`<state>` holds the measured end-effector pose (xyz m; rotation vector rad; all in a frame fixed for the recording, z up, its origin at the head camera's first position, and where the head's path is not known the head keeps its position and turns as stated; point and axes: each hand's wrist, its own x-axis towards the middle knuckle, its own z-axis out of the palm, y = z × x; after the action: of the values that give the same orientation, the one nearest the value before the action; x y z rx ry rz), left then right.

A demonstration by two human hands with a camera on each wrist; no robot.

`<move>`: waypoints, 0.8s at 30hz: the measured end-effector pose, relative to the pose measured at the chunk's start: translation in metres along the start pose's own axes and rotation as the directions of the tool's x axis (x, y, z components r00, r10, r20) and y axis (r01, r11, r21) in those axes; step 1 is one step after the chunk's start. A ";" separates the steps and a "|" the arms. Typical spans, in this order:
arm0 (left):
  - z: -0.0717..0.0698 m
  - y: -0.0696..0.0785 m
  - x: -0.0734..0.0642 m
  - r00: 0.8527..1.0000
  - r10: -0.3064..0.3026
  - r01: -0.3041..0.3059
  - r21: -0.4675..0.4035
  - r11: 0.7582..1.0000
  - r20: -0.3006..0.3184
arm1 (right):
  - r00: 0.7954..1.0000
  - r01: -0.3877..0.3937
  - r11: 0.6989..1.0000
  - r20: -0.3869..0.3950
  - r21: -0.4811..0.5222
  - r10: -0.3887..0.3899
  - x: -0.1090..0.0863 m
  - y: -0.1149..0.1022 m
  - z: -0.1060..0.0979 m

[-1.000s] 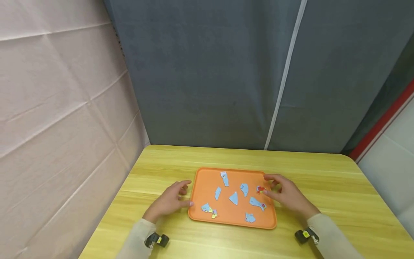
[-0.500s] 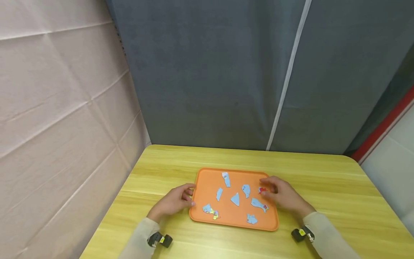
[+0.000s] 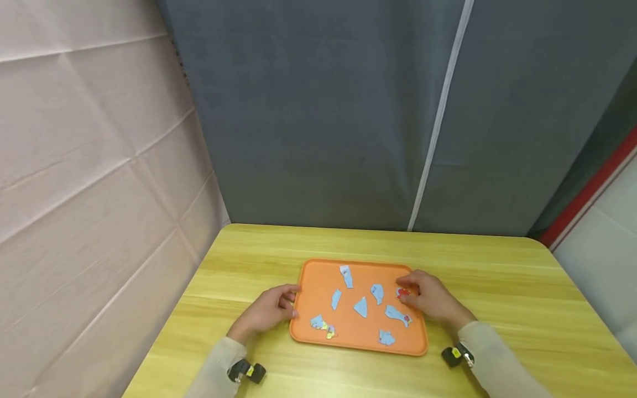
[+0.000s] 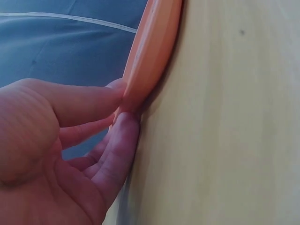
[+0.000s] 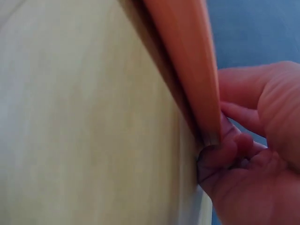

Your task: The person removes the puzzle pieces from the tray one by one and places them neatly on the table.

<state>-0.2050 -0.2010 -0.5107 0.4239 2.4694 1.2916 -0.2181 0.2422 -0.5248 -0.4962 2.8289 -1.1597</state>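
An orange tray (image 3: 343,345) lies on the wooden table with several light blue paper cutouts on it. My left hand (image 3: 265,309) pinches its left rim; in the left wrist view the thumb (image 4: 105,96) is at the top edge and the fingers lie along the outer wall. On the opposite side, my right hand (image 3: 433,296) grips the right edge, thumb reaching over the rim and other fingers curled at the outer wall. Between its thumb and forefinger in the head view shows a small red cutout (image 3: 402,292). The tips inside the rim are hidden in the right wrist view.
Among the cutouts are a triangular one (image 3: 360,307), a fish-like one with a red mark (image 3: 397,315) and a blue-and-yellow one (image 3: 323,325). A dark grey curtain (image 3: 318,121) hangs behind the table (image 3: 259,249); a pale cloth wall (image 3: 94,166) borders the left.
My left hand has come in to the tray's left rim, its fingers now closer together. My right hand has moved left, farther over the tray's right edge. The cutouts lie as before.
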 end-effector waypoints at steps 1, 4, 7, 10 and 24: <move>0.000 0.000 0.000 1.000 0.000 0.000 -0.004 1.000 0.002 | 1.000 0.003 1.000 0.000 -0.014 -0.003 0.000 -0.001 0.000; 0.001 -0.001 -0.001 1.000 -0.003 0.003 -0.023 1.000 0.008 | 1.000 0.001 0.999 0.009 -0.036 0.000 0.001 -0.003 0.001; 0.002 0.000 0.000 1.000 -0.006 0.006 -0.032 0.999 0.007 | 1.000 -0.005 0.999 0.016 -0.050 0.006 0.001 -0.005 0.001; 0.001 0.000 0.000 1.000 -0.010 0.010 -0.041 0.999 0.003 | 1.000 0.006 0.998 0.008 -0.064 -0.005 0.000 -0.006 0.000; 0.003 -0.001 -0.001 1.000 -0.021 0.020 -0.042 0.999 -0.020 | 0.998 0.060 0.995 0.023 -0.076 -0.058 -0.006 -0.011 -0.004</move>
<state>-0.2034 -0.1998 -0.5128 0.3756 2.4528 1.3429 -0.2104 0.2393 -0.5147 -0.5966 2.8684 -1.0517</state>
